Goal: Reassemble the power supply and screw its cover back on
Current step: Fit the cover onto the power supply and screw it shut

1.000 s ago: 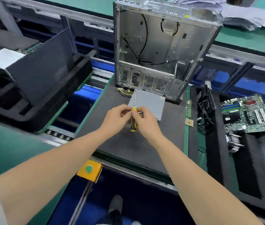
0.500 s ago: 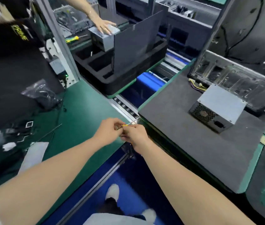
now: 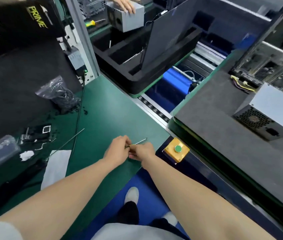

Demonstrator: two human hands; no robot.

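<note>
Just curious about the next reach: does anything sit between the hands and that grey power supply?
Only the yellow button box lies between the left hand and right hand, both on the screwdriver, and the power supply; it sits low, likely no obstacle.

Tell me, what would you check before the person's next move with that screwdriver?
1. Screwdriver held: ok, left hand and right hand both grip it.
2. Screw on its tip: cannot tell, too small.
3. Power supply cover on: ok, looks closed.
4. Cover screws in: cannot tell.
5. Hands at the power supply: not ok, they are over the green mat, apart from it.
</note>
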